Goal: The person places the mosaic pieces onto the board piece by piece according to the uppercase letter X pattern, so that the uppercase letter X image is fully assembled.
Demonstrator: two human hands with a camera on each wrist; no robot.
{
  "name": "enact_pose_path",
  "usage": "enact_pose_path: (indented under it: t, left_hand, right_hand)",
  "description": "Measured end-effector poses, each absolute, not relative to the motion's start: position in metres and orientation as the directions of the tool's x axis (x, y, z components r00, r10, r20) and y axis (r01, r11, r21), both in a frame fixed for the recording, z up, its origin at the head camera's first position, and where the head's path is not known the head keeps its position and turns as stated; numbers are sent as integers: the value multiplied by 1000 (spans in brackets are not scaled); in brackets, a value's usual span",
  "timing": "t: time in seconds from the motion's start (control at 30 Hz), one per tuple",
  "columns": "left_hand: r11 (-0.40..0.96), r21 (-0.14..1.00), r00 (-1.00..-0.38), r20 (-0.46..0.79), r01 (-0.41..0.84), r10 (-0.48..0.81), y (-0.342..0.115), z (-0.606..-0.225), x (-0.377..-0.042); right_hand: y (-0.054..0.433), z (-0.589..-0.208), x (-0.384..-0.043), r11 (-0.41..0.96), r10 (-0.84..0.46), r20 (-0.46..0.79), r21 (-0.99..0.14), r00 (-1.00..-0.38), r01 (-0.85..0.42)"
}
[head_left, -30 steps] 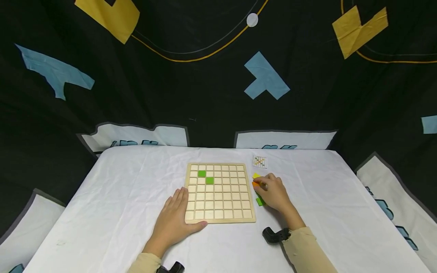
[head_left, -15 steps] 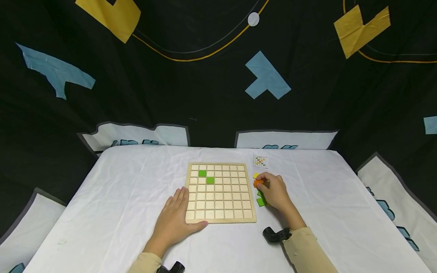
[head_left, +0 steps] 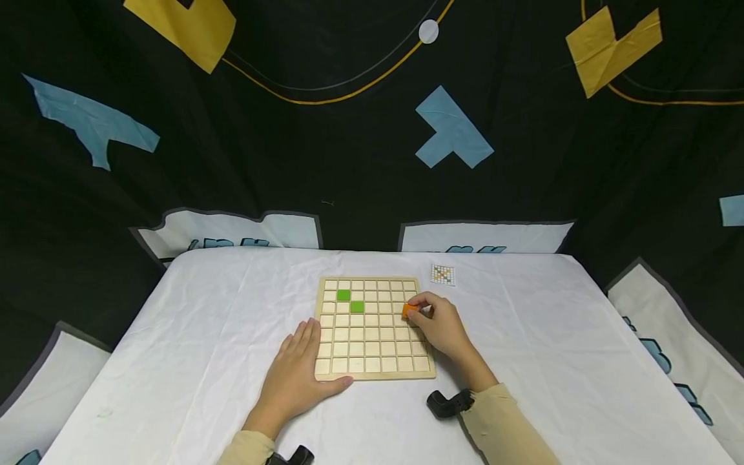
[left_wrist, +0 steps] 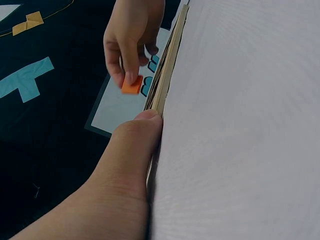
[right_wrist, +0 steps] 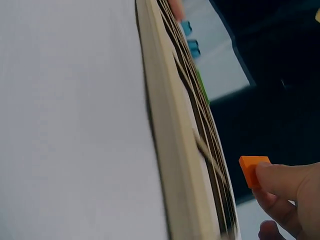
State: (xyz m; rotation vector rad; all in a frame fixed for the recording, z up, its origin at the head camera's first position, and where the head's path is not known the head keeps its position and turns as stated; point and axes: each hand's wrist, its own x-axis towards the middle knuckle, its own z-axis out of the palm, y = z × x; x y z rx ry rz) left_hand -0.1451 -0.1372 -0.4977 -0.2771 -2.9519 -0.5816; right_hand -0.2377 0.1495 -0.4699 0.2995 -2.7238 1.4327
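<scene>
A light wooden grid board [head_left: 372, 376] lies on the table, with one green tile [head_left: 343, 295] and another green tile [head_left: 357, 307] in its upper left squares. My left hand [head_left: 296, 374] rests at the board's left side, fingers straight, its thumb [left_wrist: 142, 132] against the near edge. Between thumb and fingers, my right hand [head_left: 442, 324] pinches an orange square tile [head_left: 409, 310] over the right part of the board. Both wrist views show this orange tile [right_wrist: 252, 170] raised above the board's surface. The loose tiles right of the board are hidden behind the right hand.
A small printed card [head_left: 442, 275] with a coloured grid pattern lies beyond the board's far right corner. White cloth [head_left: 197, 336] covers the table. A dark curtain [head_left: 325, 174] with blue and yellow shapes hangs behind it.
My right hand has picked up the orange tile from the loose tiles and carried it left over the board. The left hand and the board stay where they were.
</scene>
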Motion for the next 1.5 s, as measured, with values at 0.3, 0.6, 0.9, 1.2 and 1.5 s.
enact_pose_path:
  t: [0.3, 0.6, 0.9, 1.2, 1.5]
  left_hand:
    - [911, 363, -978, 140, 195, 153, -137, -496, -145]
    - [909, 369, -979, 135, 193, 153, -136, -496, -145]
    - [909, 368, -978, 147, 196, 151, -137, -495, -144]
    - [910, 364, -977, 152, 197, 150, -137, -496, -144]
    - [912, 362, -978, 142, 193, 150, -137, -496, -144]
  right_hand:
    - [110, -474, -234, 533, -236, 147, -807, -961, -254]
    - [88, -481, -235, 602, -232, 171, -748, -958, -279]
    - [86, -481, -234, 669, -224, 190, -683, -956, -292]
    - [87, -479, -233, 690, -266, 228, -633, -937, -350]
    - [91, -476, -229, 721, -271, 204, -605, -941, -339]
